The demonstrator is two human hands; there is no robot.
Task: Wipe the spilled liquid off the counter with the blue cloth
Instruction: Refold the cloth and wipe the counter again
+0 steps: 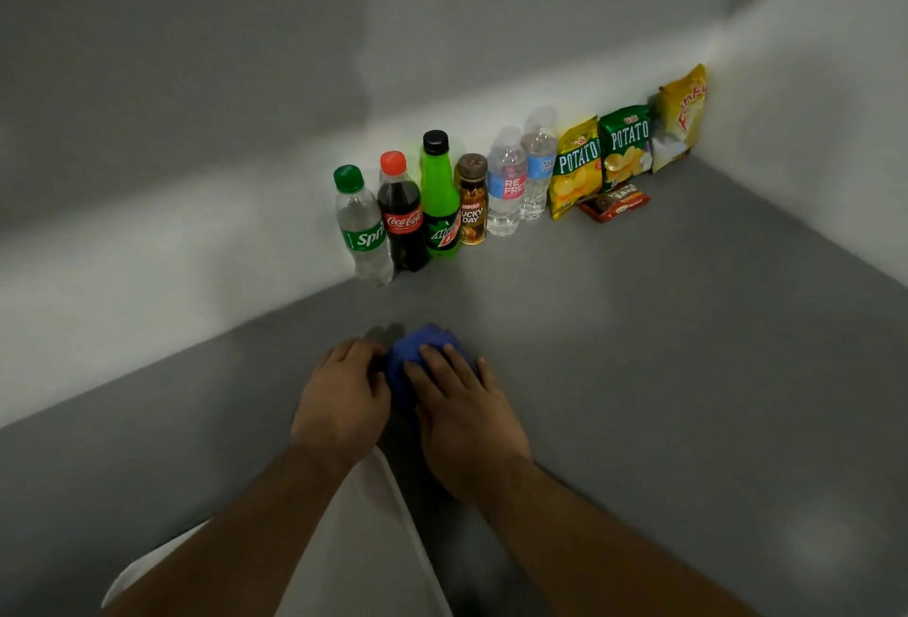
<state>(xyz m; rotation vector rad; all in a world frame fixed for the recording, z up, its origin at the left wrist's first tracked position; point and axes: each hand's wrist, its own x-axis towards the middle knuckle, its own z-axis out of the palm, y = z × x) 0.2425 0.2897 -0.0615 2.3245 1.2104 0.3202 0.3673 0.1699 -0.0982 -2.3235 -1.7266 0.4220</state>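
Observation:
A bunched blue cloth (417, 348) lies on the grey counter (663, 346) in the middle of the view. My right hand (467, 415) presses flat on top of it, fingers spread. My left hand (341, 400) rests against the cloth's left edge, fingers curled down onto the counter and the cloth. A small dark wet patch (383, 332) shows on the counter just beyond the cloth's far-left corner. Most of the cloth is hidden under my hands.
A row of bottles stands along the back wall: Sprite (362, 228), Coca-Cola (403, 215), Mountain Dew (439, 198), a coffee bottle (472, 201) and two water bottles (507, 184). Chip bags (576, 169) and a red packet (614, 204) fill the corner. A white garment (363, 542) hangs below my arms.

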